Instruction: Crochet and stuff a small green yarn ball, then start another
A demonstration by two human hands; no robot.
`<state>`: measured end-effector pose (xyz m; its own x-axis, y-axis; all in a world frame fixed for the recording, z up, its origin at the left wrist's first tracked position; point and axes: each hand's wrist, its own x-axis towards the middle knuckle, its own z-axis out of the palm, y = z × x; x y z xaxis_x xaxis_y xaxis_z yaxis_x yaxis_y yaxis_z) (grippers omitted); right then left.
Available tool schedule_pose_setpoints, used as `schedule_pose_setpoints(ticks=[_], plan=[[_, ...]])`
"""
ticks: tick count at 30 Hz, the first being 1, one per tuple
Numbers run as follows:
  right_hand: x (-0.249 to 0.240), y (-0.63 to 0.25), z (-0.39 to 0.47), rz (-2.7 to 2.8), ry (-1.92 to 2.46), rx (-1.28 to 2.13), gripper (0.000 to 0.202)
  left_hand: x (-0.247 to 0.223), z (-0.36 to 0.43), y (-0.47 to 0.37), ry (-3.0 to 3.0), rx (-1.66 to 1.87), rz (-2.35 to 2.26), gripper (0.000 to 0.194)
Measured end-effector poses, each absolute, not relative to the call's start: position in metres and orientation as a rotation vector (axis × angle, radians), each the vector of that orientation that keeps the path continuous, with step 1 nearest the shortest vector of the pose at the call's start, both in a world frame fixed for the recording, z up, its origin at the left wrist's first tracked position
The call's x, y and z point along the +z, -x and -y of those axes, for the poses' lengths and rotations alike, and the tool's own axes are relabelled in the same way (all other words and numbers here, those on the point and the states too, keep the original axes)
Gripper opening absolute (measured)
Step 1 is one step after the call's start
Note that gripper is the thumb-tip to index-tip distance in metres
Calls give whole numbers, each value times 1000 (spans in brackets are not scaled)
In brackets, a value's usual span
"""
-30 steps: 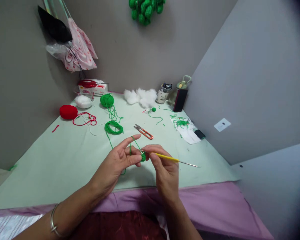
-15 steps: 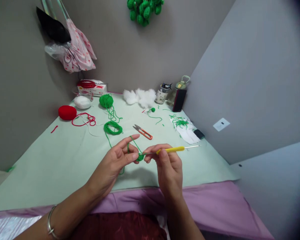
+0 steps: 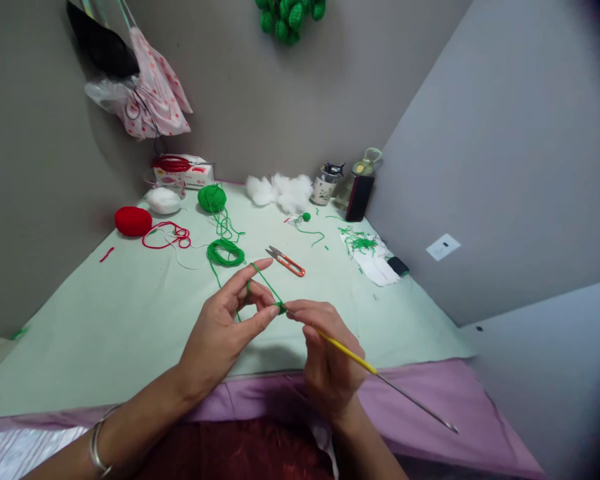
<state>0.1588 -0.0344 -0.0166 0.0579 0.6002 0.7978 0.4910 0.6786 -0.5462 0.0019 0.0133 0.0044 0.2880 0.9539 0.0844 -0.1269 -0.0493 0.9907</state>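
Observation:
My left hand (image 3: 230, 313) pinches a small green crochet piece (image 3: 281, 307) between thumb and fingers. Green yarn runs taut from the piece up over its raised index finger. My right hand (image 3: 333, 357) grips a crochet hook (image 3: 347, 351) by its yellow handle; one metal end meets the crochet piece, and the other points down to the right. Fingers partly hide the crochet piece. Behind the left hand lies a loose coil of green yarn (image 3: 225, 253), with a green yarn ball (image 3: 212, 199) farther back. Orange-handled thread snips (image 3: 287, 262) lie beyond both hands.
At the left are a red yarn ball (image 3: 133, 221) and a white yarn ball (image 3: 164, 201). White stuffing (image 3: 280, 193) sits at the back, near a pen jar (image 3: 326, 185) and a phone (image 3: 360, 199). Green scraps lie on white paper (image 3: 380, 270) at right.
My right hand has turned, so the hook's free end swings from pointing right to pointing down and right. My left index finger has shifted slightly left and down.

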Motion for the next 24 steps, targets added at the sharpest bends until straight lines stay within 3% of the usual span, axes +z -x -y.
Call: schedule_pose_setpoints(ticks=[9,13,17,20,24], plan=[[-22,-161,36,1675,947,-3,26,7,-8,-5,-1347,1168,-944,61],[-27,-162,36,1770,992,-206,39,6,-5,-8,-1325,1169,-951,63],[-35,-163,34,1797,1014,-391,57,9,-8,-9,-987,936,-782,72],[-35,-162,35,1704,994,-260,55,11,-11,-7,-753,787,-656,71],[-25,-163,38,1450,983,183,33,12,-17,-2,-773,810,-677,67]])
